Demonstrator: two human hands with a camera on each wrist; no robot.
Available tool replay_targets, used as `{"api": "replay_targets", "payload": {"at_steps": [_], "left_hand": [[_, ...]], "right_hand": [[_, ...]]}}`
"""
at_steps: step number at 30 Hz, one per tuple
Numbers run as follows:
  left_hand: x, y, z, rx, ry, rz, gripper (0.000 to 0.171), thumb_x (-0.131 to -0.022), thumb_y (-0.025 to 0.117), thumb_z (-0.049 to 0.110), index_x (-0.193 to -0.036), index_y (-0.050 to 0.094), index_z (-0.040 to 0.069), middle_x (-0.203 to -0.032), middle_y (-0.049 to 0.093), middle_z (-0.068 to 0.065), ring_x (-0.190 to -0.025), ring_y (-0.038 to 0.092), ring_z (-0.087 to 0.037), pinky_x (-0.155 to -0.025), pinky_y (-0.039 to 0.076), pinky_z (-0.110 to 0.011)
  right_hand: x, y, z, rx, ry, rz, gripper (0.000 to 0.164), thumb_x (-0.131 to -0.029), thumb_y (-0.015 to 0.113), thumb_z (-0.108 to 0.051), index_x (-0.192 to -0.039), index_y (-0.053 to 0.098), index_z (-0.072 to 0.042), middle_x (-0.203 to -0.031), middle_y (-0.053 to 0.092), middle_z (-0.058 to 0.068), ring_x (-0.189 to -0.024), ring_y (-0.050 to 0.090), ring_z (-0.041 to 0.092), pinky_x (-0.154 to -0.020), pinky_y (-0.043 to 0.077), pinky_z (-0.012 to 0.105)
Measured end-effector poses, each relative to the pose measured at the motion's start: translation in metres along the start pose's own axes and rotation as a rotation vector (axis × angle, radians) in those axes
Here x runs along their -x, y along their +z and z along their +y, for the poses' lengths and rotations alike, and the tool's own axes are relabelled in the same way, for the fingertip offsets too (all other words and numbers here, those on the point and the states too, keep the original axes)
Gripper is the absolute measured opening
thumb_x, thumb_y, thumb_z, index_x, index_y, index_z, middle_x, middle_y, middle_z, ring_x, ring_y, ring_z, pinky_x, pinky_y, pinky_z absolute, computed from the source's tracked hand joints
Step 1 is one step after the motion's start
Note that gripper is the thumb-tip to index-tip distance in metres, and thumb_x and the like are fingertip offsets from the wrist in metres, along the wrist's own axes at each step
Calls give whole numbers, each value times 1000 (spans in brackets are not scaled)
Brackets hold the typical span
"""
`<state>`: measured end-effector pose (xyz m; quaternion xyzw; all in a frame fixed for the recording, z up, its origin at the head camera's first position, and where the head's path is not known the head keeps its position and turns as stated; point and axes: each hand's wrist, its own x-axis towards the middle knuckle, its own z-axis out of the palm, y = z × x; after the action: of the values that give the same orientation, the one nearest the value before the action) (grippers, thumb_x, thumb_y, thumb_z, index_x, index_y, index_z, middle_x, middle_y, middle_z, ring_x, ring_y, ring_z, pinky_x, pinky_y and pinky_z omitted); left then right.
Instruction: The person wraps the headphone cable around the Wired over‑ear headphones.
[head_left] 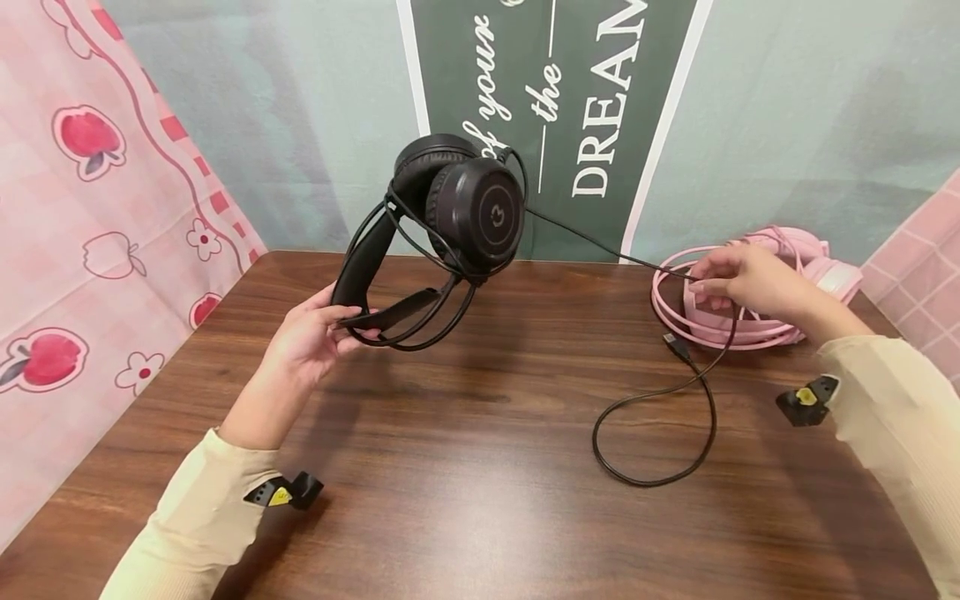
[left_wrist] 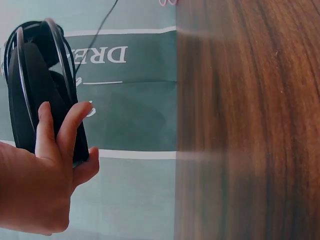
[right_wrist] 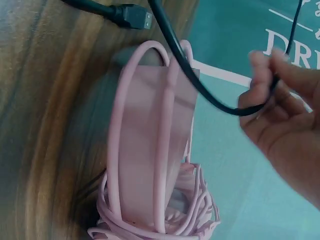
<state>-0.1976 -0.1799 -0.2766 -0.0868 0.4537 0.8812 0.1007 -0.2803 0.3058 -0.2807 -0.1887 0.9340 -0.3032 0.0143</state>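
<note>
My left hand (head_left: 311, 337) grips the headband of a pair of black headphones (head_left: 480, 212), raised off the table with the ear cups up. Loops of the headphones' own cable wind around the band and cups. Between the thumb and fingers of my right hand (head_left: 750, 283) is the black cable (head_left: 577, 237), stretched from the cups. Past that hand the cable drops and lies in a loop on the table, ending in a USB plug (head_left: 677, 346). In the right wrist view the cable (right_wrist: 215, 102) runs through the curled fingers.
Pink headphones (head_left: 787, 250) wrapped in their pink cable lie at the table's back right, just behind and under my right hand. The wooden table (head_left: 450, 467) meets a green backdrop with lettering (head_left: 600, 108). A pink patterned curtain (head_left: 97, 233) hangs at the left.
</note>
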Motion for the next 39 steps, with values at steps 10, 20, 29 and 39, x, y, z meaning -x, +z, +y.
{"api": "replay_targets", "payload": {"at_steps": [10, 20, 29, 39], "left_hand": [[-4, 3, -5, 7, -33, 80, 62, -90, 34, -12, -145, 23, 15, -110, 40, -15, -64, 63, -27, -58, 56, -36], [-7, 15, -11, -22, -26, 97, 64, -89, 34, -13, -145, 24, 18, -121, 34, -19, -68, 63, -26, -62, 55, -39], [-14, 24, -20, -94, 32, 131, 62, -87, 36, -14, -143, 26, 11, -84, 50, -14, -57, 64, -25, -56, 56, -32], [-18, 32, -32, -203, 56, 171, 67, -85, 39, -15, -143, 29, 17, -91, 43, -15, -52, 62, -22, -55, 56, -30]], "right_hand": [[-2, 21, -5, 106, -311, 57, 6, -78, 68, 1, -82, 69, -4, -69, 60, -3, -57, 48, 2, -51, 39, 16], [-5, 38, -30, 152, -402, 24, 9, -76, 70, 0, -81, 71, -7, -75, 64, -4, -67, 51, -1, -59, 42, 13], [-6, 43, -50, -15, -536, -125, 14, -81, 65, 1, -87, 70, -10, -82, 63, 0, -70, 51, 4, -59, 43, 17], [-7, 46, -73, -139, -656, -181, 22, -79, 63, 9, -88, 70, -10, -82, 61, -4, -71, 52, 7, -59, 42, 18]]}}
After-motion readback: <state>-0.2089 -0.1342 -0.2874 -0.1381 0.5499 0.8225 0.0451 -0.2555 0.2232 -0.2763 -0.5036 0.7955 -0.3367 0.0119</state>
